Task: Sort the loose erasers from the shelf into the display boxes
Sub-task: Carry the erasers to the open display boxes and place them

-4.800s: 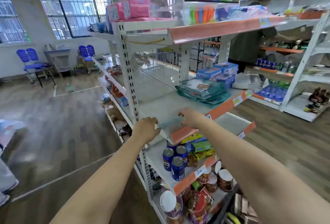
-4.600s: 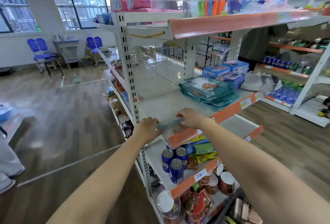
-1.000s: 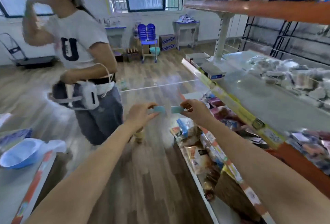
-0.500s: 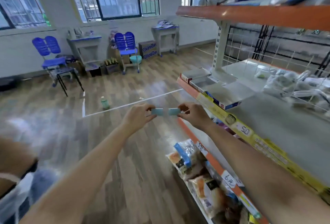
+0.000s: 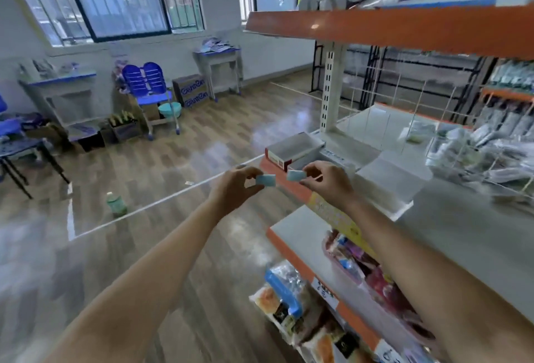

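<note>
We hold one small light-blue rectangular eraser in each hand: our left hand pinches one between thumb and fingers, our right hand pinches the other. Both hang in the air just short of the open red-and-white cardboard display boxes at the grey metal shelf's end. Neither eraser is in yet; the boxes look empty, so we judge the sorting barely begun.

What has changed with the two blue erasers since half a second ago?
The erasers have come slightly apart: the left hand pinches one eraser, the right hand the other eraser, now closer to the display boxes. Both grips remain.
</note>
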